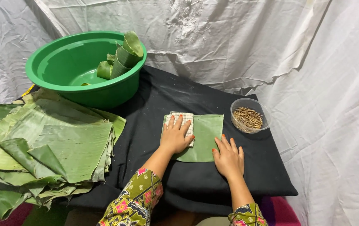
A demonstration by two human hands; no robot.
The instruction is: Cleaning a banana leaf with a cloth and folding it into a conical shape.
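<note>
A square piece of banana leaf (204, 133) lies flat on a black cloth (154, 113). My left hand (175, 136) presses a small checked cloth (185, 119) onto the left part of that leaf, fingers spread over it. My right hand (228, 158) rests flat on the black cloth at the leaf's lower right corner, fingertips touching its edge, holding nothing.
A pile of large banana leaves (45, 146) lies at the left. Behind it stands a green basin (62, 62) with folded leaf parcels (123, 56) leaning on its rim. A clear round bowl (250, 117) of thin sticks sits right of the leaf. White sheeting hangs all around.
</note>
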